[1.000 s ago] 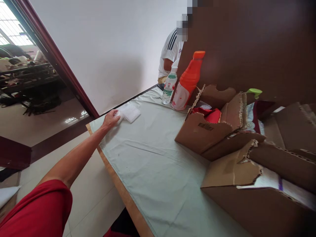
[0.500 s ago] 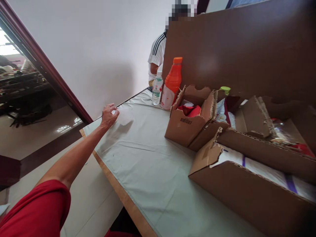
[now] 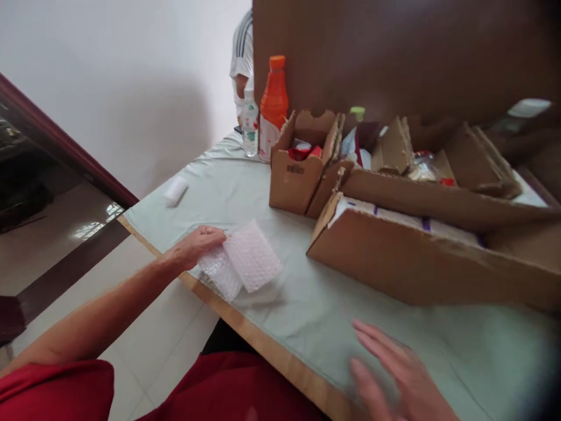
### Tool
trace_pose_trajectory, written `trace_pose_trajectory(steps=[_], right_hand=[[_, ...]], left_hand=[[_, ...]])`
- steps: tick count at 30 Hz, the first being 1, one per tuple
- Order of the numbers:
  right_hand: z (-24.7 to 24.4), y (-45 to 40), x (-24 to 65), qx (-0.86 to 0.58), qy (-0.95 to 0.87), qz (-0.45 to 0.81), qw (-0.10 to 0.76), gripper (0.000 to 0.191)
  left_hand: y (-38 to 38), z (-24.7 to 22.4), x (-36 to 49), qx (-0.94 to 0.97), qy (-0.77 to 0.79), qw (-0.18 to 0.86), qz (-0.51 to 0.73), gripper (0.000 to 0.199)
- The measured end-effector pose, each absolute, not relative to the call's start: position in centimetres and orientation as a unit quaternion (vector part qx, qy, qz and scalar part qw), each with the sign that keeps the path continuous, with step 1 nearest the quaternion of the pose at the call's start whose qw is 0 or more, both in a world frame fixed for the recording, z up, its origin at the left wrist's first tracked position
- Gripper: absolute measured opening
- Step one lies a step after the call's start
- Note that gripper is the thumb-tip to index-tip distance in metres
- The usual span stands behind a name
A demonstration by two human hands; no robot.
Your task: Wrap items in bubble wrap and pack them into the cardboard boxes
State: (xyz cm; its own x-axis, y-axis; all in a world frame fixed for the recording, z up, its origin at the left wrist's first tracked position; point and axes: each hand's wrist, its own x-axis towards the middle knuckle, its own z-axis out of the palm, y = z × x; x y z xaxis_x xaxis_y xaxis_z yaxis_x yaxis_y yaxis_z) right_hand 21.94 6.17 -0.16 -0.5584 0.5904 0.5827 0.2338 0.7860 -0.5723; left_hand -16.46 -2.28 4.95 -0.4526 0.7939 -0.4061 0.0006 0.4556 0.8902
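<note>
My left hand (image 3: 202,241), closed in a pinch, grips the corner of a flat pinkish bubble wrap bag (image 3: 253,255) over the front part of the table. Just beneath the fingers, a second, clearer bubble wrap bag (image 3: 221,273) overlaps the first; whether it is gripped too, I cannot tell. My right hand (image 3: 392,374) comes in at the lower right, slightly blurred, with its fingers apart and nothing in it. A small white bubble-wrapped piece (image 3: 176,191) lies near the table's far left edge.
Cardboard boxes (image 3: 394,257) with packets inside line the right side of the cloth-covered table (image 3: 236,193). Behind stand an orange bottle (image 3: 274,99) and a clear water bottle (image 3: 249,126). A brown panel (image 3: 372,52) rises at the back, partly hiding a person in a white shirt (image 3: 242,49).
My left hand has come from the far left corner towards the front with bubble wrap in it. My right hand has entered at the lower right. The view has shifted right and down.
</note>
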Motion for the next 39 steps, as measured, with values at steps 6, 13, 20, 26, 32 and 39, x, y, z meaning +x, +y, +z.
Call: trace_pose_trajectory(steps=[6,13,20,26,32,39], right_hand=[[1.6,2.2,15.5,-0.231,-0.874,0.300,0.303,0.085],[-0.6,1.8,17.1,-0.377,-0.618,0.612,0.318,0.079],[-1.6,5.1,24.7,-0.540,-0.461,0.545,0.446,0.061],[-1.1,4.1,28.7,-0.601,-0.578,0.244,0.495,0.036],[-0.1,2.8,20.6,-0.453,-0.830,0.147,0.290,0.046],[-1.3,6.2,22.3,-0.552,-0.767,0.167,0.281,0.025]], left_hand=[[-2.4,3.3,-10.3,0.330,0.587,0.593,0.441,0.041],[-3.5,3.9,-5.9,0.258,0.434,0.730,0.460,0.032],[-0.4,3.1,-9.4,0.389,0.579,0.649,0.304,0.031],[0.9,2.2,-11.8,0.453,0.687,0.495,0.278,0.065],[-1.2,2.2,-10.7,0.440,0.710,0.473,0.279,0.075],[-1.8,1.9,-9.4,0.492,0.692,0.444,0.286,0.060]])
